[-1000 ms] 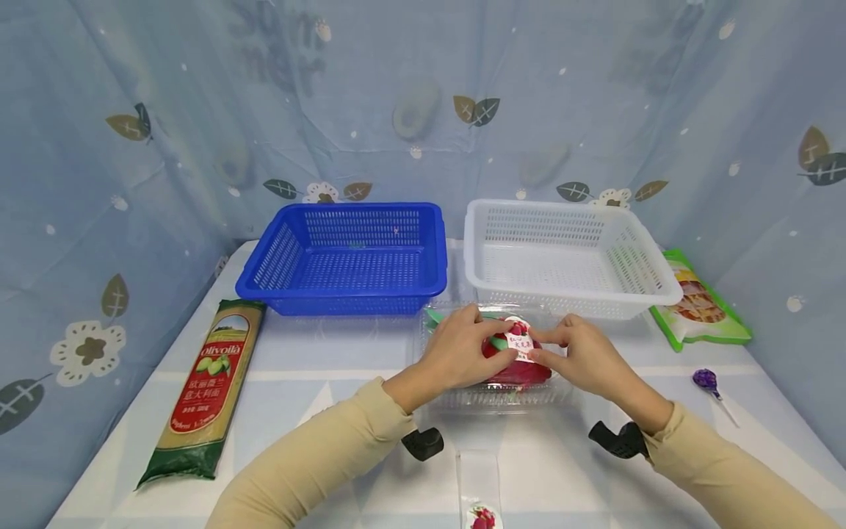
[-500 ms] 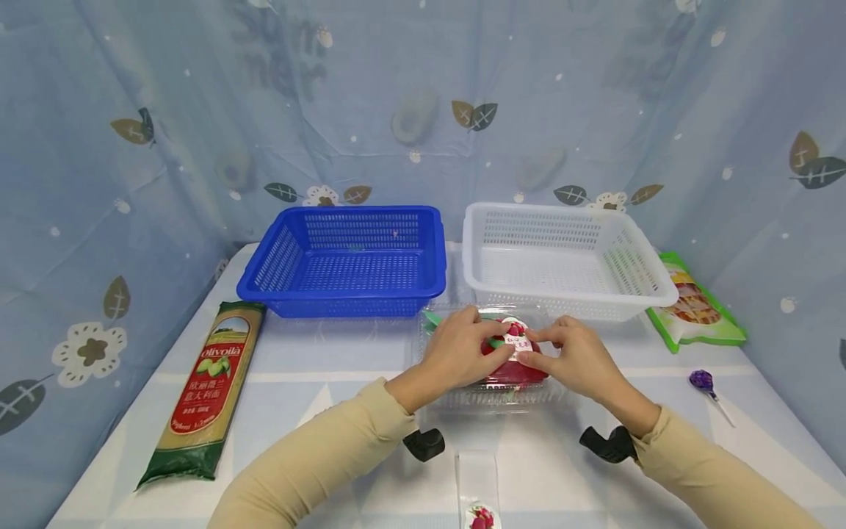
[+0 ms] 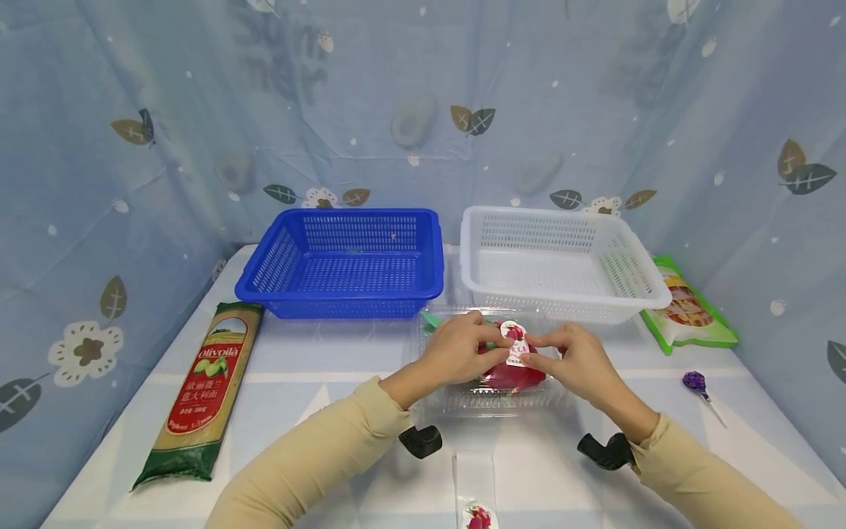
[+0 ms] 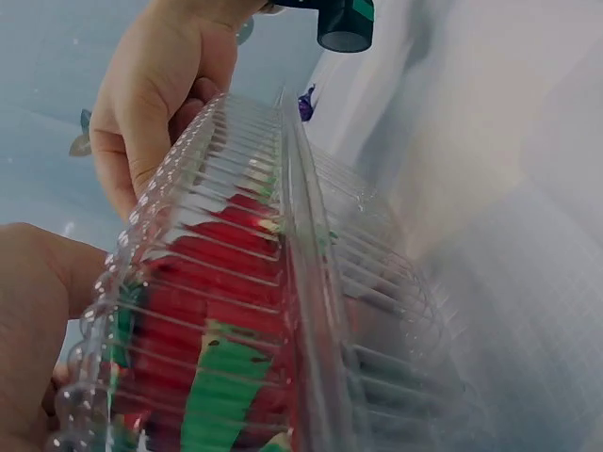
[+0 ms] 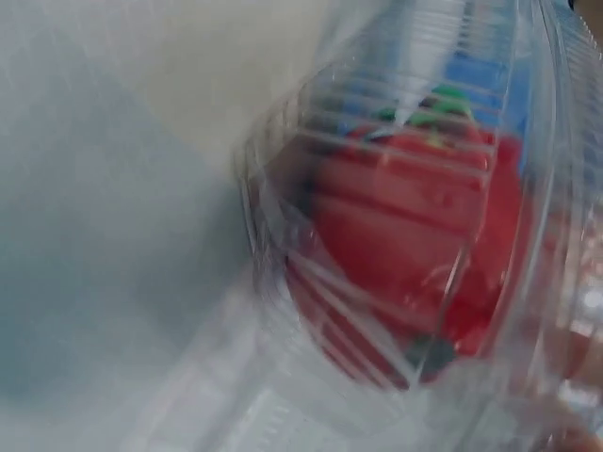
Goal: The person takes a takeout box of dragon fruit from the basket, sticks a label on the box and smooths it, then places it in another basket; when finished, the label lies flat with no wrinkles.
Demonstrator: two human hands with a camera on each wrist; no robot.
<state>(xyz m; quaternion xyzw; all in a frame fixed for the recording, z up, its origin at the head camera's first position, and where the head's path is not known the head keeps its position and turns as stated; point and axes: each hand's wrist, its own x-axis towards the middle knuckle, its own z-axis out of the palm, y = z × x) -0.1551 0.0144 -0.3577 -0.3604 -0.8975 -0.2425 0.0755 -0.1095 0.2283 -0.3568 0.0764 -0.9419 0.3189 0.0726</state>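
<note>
A clear plastic clamshell box holds a red fruit with green tips; ribbed box walls show in both wrist views. A white sticker printed with a dragon fruit lies on the lid. From its left side my left hand touches it, thumb and index fingertips set apart. My right hand meets the right side of the sticker the same way, thumb lower than index. Both hands rest over the lid. Whether the sticker is fully flat I cannot tell. The right wrist view is blurred.
Behind stand a blue basket and a white basket. A spaghetti pack lies left; a green snack bag and purple lollipop lie right. A clear strip with another dragon fruit sticker is in front.
The right thumb and index have shifted slightly left over the sticker. Both hands stay at the lid, and the head view has moved a little.
</note>
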